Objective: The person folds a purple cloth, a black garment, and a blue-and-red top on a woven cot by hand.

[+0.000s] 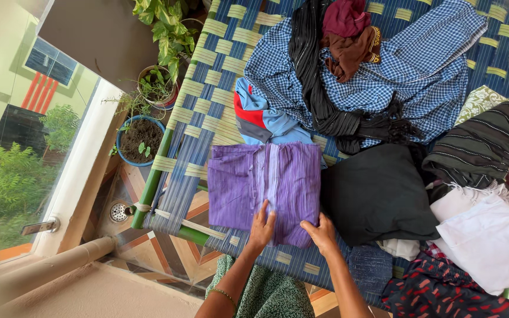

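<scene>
My left hand [262, 227] and right hand [321, 232] lie flat, grip released, palms pressing the near edge of the folded purple garment [264, 187]. The garment lies on the woven cot [202, 88], beside a black cloth [378, 194] and below a blue checked cloth [419, 70].

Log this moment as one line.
left hand: flat on purple cloth | right hand: on its near edge | cloth: folded on woven cot
</scene>
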